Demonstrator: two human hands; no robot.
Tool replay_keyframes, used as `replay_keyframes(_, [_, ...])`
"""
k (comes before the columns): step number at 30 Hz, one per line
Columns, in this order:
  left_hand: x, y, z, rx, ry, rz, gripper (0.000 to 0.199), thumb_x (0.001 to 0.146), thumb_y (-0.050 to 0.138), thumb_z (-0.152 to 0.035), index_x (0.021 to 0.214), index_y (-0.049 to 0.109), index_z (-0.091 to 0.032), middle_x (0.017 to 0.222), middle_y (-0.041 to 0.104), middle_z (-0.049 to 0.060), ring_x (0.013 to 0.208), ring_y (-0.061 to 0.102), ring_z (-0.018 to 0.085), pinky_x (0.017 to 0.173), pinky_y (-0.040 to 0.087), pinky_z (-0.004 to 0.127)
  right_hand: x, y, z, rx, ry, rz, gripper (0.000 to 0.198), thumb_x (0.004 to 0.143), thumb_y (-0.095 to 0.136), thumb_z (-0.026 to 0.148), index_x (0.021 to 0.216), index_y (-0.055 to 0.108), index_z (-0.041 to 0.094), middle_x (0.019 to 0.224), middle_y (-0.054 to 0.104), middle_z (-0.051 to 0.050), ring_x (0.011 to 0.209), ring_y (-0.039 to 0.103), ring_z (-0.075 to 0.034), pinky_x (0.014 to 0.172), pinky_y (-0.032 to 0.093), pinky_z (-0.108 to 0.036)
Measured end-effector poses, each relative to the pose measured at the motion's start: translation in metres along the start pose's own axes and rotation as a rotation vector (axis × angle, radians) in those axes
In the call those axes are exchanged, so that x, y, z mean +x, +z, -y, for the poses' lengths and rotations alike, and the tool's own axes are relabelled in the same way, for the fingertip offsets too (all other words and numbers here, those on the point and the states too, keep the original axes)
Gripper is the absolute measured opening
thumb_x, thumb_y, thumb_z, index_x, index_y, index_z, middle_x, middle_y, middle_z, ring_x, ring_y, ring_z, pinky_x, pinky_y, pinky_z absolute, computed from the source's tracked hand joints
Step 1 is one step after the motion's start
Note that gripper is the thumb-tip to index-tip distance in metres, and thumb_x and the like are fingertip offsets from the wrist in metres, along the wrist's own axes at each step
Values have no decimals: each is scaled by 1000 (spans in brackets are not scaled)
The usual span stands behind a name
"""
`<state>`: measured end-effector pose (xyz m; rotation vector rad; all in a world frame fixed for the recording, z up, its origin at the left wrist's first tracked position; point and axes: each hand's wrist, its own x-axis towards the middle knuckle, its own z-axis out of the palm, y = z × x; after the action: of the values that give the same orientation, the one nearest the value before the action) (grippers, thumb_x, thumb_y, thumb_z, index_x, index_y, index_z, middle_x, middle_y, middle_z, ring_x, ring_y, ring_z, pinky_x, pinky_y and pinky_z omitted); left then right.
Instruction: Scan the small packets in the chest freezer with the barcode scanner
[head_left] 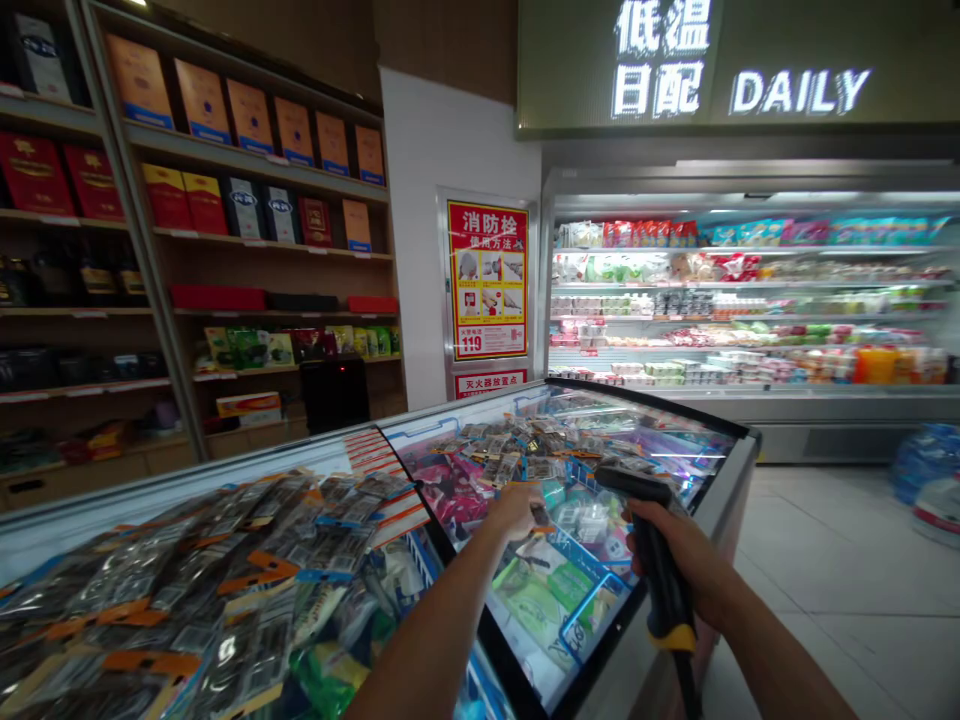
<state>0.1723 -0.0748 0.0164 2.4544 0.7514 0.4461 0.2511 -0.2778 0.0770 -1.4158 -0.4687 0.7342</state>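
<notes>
My right hand (679,545) is wrapped round a black handheld barcode scanner (660,570) with a yellow band near its cord end. The scanner's head points left over the freezer glass. My left hand (517,512) reaches over the same glass, its fingers closed on a small dark packet (540,516) with an orange edge. Just beyond it lies a heap of similar packets (517,445). A larger pile of clear packets (180,570) with orange and blue strips covers the glass at the left. Their contents cannot be made out.
Both piles rest on a chest freezer (739,480) with frozen bags under its glass. Behind it are shelves of boxes (251,115), a red fire hydrant notice (487,280) and a lit chilled display (720,300). Blue water bottles (926,460) stand on the floor at right.
</notes>
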Motion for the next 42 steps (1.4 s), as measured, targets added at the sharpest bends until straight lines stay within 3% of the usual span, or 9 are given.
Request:
replay_keyframes(3, [-7, -4, 6, -73, -23, 68, 20, 60, 54, -14, 73, 68, -21, 84, 65, 2, 82, 57, 19, 74, 41, 26, -5, 6, 1, -3, -7, 3, 18, 72, 54, 32, 70, 51, 14, 43, 55, 1, 34, 51, -12, 37, 41, -23])
replay_keyframes(7, [-21, -1, 7, 45, -198, -335, 41, 57, 62, -27, 98, 62, -20, 109, 57, 10, 107, 44, 30, 88, 32, 41, -10, 12, 0, 1, 4, 55, 19, 71, 55, 33, 68, 51, 15, 44, 54, 2, 35, 52, -11, 36, 40, -22])
replay_keyframes(10, [-29, 4, 5, 92, -308, -408, 71, 54, 67, -35, 118, 47, -12, 117, 49, 21, 113, 36, 37, 90, 26, 50, -12, 15, -1, -4, 12, 56, 19, 71, 55, 34, 68, 50, 16, 44, 54, 2, 35, 51, -10, 37, 40, -21])
replay_keyframes(14, [-32, 3, 6, -49, -129, -377, 63, 59, 62, -18, 120, 45, -17, 107, 55, 14, 100, 49, 28, 85, 35, 39, -16, 22, 1, 3, 9, 62, 18, 71, 55, 33, 68, 48, 16, 44, 54, 2, 36, 51, -10, 37, 40, -21])
replay_keyframes(20, [-38, -47, 43, -622, -100, -612, 37, 59, 55, -11, 95, 62, -16, 93, 62, 6, 83, 57, 19, 78, 41, 31, -36, 44, 9, 1, -15, 196, 20, 73, 51, 34, 67, 50, 15, 45, 54, 1, 35, 50, -10, 35, 37, -19])
replay_keyframes(24, [-54, -89, 80, -855, -102, -703, 37, 56, 56, -11, 93, 62, -15, 91, 63, 6, 76, 59, 17, 72, 45, 30, -47, 71, 16, -13, 20, 290, 22, 75, 48, 36, 69, 51, 15, 44, 54, 1, 34, 51, -10, 35, 36, -19])
replay_keyframes(33, [-80, -119, 115, -881, -29, -749, 71, 50, 49, 2, 117, 48, -20, 103, 60, 1, 91, 56, 15, 82, 43, 25, -48, 134, 0, -131, 3, 412, 23, 73, 49, 38, 68, 48, 15, 44, 55, 1, 32, 49, -9, 33, 34, -18])
replay_keyframes(38, [-73, -117, 120, -938, -7, -698, 81, 48, 45, 4, 124, 40, -23, 116, 54, 3, 101, 52, 16, 88, 40, 25, -45, 150, -8, -161, 34, 408, 23, 73, 49, 38, 69, 49, 15, 44, 55, 1, 32, 49, -10, 33, 33, -19])
replay_keyframes(42, [-71, -114, 119, -1070, 6, -633, 93, 48, 43, 6, 133, 21, -25, 114, 55, 6, 95, 55, 15, 79, 45, 25, -42, 154, -7, -167, 54, 386, 22, 74, 48, 37, 69, 49, 15, 44, 55, 1, 32, 50, -10, 33, 34, -19])
